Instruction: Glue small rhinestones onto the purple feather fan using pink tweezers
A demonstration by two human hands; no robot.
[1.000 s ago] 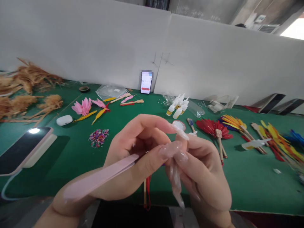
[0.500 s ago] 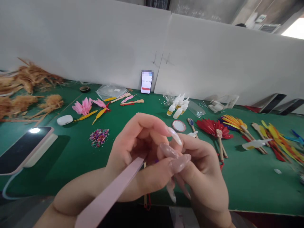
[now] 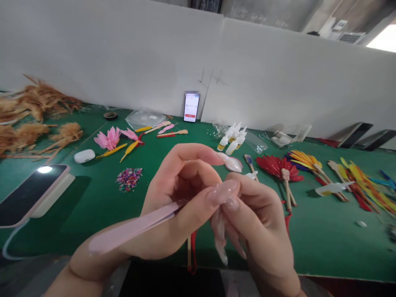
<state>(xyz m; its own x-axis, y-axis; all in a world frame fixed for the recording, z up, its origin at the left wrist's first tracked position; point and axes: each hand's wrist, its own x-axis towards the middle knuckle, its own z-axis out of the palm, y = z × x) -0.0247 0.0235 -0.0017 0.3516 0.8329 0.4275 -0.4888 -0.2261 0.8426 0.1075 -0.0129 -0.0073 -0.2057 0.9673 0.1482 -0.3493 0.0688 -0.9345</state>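
In the middle of the view my left hand is closed around pink tweezers, whose wide end points down to the left across the wrist. Its index finger is raised and bent, while its thumb tip meets the fingertips of my right hand. The right hand is closed in a pinch, and whatever lies between the fingertips is hidden. Below the left hand a thin wooden stick and a red cord show at the table's front edge; their upper ends are hidden.
Small glue bottles stand behind the hands. Colourful beads, pink feathers and a power bank with a phone lie left. A red feather fan and a lying glue bottle are right. Another phone leans on the white board.
The tweezers have swung to lie flatter, across my left wrist. My left index finger has lifted away from the right fingertips, and the two thumbs have drawn together.
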